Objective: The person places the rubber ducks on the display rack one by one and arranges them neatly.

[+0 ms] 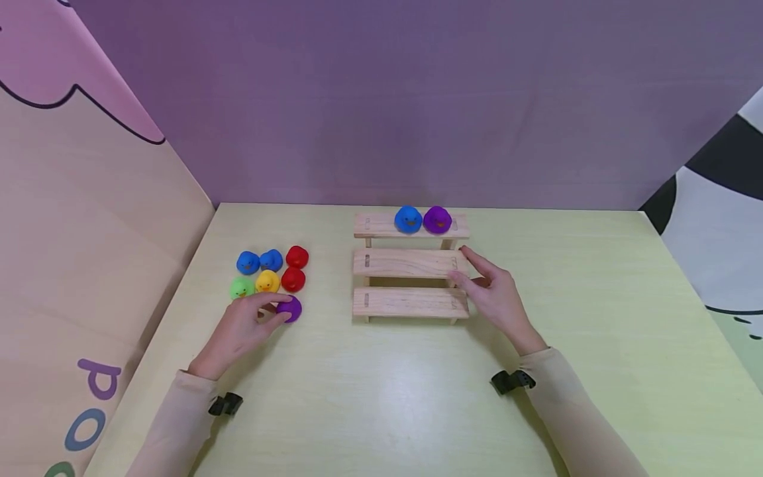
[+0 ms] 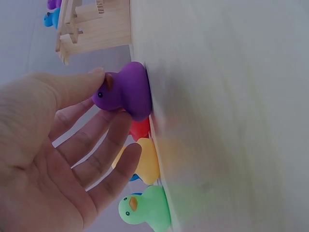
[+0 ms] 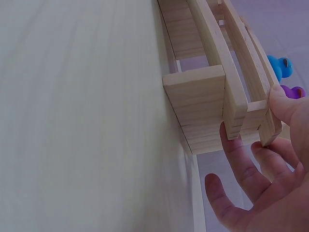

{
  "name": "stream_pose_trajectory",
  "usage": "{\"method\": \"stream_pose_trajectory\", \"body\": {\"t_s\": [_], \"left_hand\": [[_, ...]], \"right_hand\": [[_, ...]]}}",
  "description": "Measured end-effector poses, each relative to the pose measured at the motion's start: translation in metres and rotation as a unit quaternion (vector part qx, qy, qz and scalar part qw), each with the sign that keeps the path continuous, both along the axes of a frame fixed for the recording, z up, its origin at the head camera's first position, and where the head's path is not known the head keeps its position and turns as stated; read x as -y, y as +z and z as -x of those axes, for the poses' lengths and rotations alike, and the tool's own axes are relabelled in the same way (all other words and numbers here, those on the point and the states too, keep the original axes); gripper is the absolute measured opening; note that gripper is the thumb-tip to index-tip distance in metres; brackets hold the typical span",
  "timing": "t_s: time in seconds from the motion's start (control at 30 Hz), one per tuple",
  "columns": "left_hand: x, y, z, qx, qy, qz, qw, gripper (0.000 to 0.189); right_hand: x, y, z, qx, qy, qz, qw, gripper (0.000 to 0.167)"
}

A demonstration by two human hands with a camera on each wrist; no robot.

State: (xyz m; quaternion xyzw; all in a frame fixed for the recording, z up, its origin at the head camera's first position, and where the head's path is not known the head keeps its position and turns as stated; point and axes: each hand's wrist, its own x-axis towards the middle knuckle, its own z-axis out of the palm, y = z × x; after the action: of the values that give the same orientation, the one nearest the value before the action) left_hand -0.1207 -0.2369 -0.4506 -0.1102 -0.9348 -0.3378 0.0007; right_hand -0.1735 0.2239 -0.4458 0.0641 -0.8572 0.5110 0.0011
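At the left, my left hand (image 1: 244,331) has thumb and fingers around a purple rubber duck (image 2: 133,92) by its head. The duck sits low at the tabletop in the left wrist view, the other fingers spread beyond it. My right hand (image 1: 501,301) holds the right end of a three-step wooden rack (image 1: 411,264), thumb and index finger at its middle step. In the right wrist view, another finger touches the front step's end. On the top step stand a blue duck (image 1: 408,219) and a second purple duck (image 1: 438,220), side by side.
Beside my left hand are a green duck (image 1: 242,287), a yellow duck (image 1: 267,281), two blue ducks (image 1: 248,263) and two red ones (image 1: 293,279), grouped closely. A purple wall (image 1: 381,106) rises behind the table (image 1: 381,397); patterned panels flank it.
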Motion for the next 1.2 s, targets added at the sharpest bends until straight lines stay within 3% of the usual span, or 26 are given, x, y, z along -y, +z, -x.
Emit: {"method": "stream_pose_trajectory", "body": {"t_s": [0.47,0.9,1.2], "left_hand": [[-0.002,-0.002,0.000,-0.014,-0.003,-0.002,0.9999,0.029],[-0.011,0.014,0.005,-0.027,-0.008,0.000,0.9996,0.030],[-0.016,0.017,0.009,-0.038,-0.005,-0.001,0.9993,0.032]], "right_hand": [[-0.002,-0.004,0.004,-0.007,0.000,-0.013,0.9999,0.068],[-0.001,-0.003,0.003,-0.007,-0.001,-0.015,0.9999,0.068],[0.000,-0.002,0.002,-0.003,-0.004,-0.011,0.9999,0.067]]}}
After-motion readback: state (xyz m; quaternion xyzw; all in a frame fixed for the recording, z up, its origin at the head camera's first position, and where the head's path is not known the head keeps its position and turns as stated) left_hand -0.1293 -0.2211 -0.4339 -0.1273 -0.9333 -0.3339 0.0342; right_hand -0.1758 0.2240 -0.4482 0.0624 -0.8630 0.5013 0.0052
